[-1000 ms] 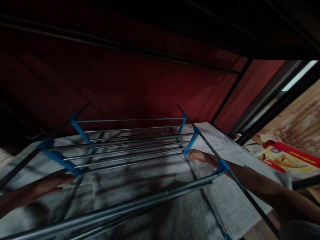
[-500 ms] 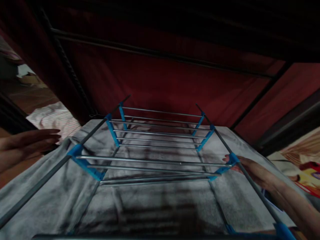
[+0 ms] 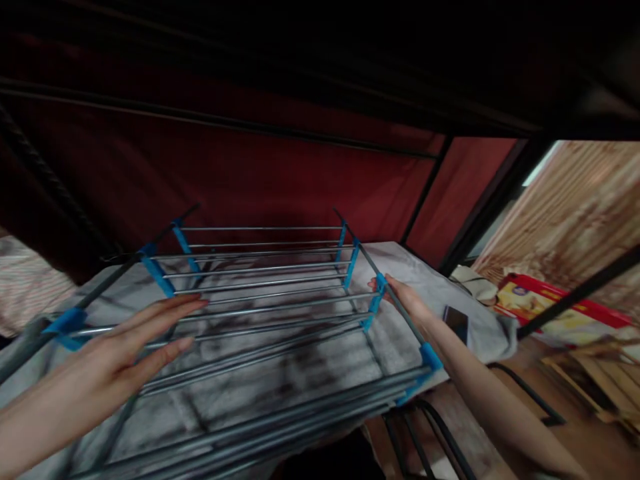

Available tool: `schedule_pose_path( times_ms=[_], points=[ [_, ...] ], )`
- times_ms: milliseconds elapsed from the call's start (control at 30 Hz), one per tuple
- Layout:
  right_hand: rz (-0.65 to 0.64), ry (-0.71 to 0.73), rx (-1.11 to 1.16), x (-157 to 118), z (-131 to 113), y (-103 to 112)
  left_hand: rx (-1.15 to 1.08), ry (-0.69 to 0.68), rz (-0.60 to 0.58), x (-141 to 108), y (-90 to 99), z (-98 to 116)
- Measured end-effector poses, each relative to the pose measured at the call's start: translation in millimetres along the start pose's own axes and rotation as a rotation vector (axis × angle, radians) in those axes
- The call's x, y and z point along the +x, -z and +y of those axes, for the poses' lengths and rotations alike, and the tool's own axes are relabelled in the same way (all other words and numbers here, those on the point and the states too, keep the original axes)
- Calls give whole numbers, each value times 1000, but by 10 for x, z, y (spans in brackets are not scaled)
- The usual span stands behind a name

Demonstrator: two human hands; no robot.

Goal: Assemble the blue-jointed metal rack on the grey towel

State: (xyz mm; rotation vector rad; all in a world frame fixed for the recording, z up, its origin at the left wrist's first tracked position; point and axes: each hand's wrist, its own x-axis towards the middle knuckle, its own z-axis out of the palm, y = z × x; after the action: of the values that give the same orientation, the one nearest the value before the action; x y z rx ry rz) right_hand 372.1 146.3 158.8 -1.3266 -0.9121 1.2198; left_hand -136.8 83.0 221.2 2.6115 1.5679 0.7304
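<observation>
A rack (image 3: 353,267) of thin metal rods and blue plastic brackets lies on a grey cloth (image 3: 420,267) in front of me. My right hand (image 3: 403,300) is closed around a blue joint (image 3: 381,283) on the rack's right side, fingertips showing past the rod. Over the left part of the rack hovers my left hand (image 3: 135,340), open, fingers stretched out above the crossbars. Whether it touches a rod I cannot tell. Several rods (image 3: 280,417) run close together across the near end, by another blue bracket (image 3: 431,357).
Dark red panels (image 3: 260,167) with black bars stand behind the rack. Right of my arm lies a dark flat phone-like object (image 3: 456,323). Farther right are a red and yellow box (image 3: 550,310) and cardboard (image 3: 585,383). Black metal tubes (image 3: 440,433) stand below the near edge.
My view has turned right, so the rack sits farther left. My left hand has come from beside the rack to above its left rods. My right hand stays at the same right-side joint.
</observation>
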Motion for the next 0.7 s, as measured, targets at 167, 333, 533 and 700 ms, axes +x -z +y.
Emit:
schedule_pose_path(
  times_ms=[167, 333, 533, 700],
  points=[
    [36, 24, -33, 68, 17, -40, -86, -166, -92, 540, -509, 736],
    [0, 19, -56, 91, 7, -57, 5, -251, -237, 957, -1081, 1251],
    [-63, 14, -154, 139, -73, -76, 118, -289, -365, 1382, -1409, 1549],
    [-11, 22, -322, 219, -83, -120, 126, -271, -333, 1458, -1518, 1520]
  ],
)
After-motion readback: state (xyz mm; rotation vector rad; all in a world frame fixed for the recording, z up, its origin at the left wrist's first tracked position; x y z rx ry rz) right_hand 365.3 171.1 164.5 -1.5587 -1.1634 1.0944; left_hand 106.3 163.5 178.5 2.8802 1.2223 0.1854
